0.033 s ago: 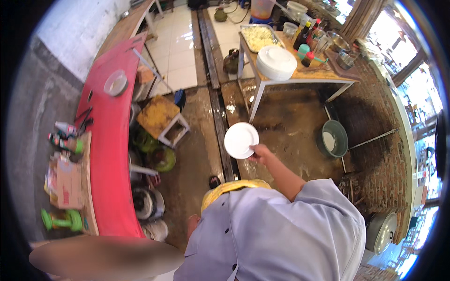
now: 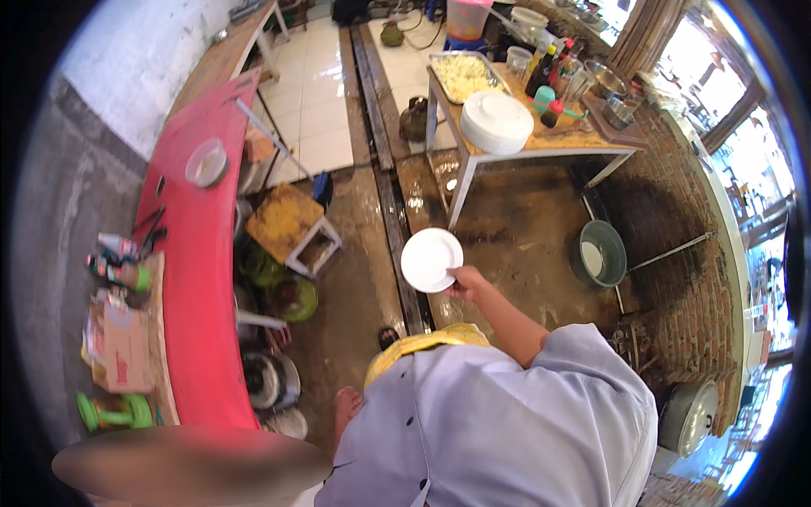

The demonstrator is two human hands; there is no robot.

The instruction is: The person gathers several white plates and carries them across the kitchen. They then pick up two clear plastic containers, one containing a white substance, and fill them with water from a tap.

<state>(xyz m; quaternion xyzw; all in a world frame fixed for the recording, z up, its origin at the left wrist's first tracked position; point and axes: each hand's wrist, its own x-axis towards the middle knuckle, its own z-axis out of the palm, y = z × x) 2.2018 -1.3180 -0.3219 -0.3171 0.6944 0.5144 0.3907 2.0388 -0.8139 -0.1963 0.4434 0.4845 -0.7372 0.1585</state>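
Observation:
My right hand (image 2: 466,284) grips the rim of a round white plate (image 2: 431,258), with the thumb on its upper face. The plate is held out in front of me over the wet floor, and nothing lies on it. My left hand (image 2: 347,400) hangs beside my hip, partly covered by my shirt; its fingers do not show clearly. Ahead to the right, a stack of white plates (image 2: 497,127) sits at the near edge of a wooden-topped table (image 2: 541,144). Behind the stack is a metal tray (image 2: 498,74) of pale chopped food.
Along the left runs a red-topped table (image 2: 198,279) with a clear plastic bowl (image 2: 206,163) on it. A wooden stool (image 2: 285,213) stands beside it. To the right is a grey-green basin (image 2: 610,252) with a white object inside. A channel (image 2: 390,194) crosses the floor lengthwise.
The view has shifted very slightly. The plate in my right hand sits a touch lower and further left in the picture; my grip on it is the same.

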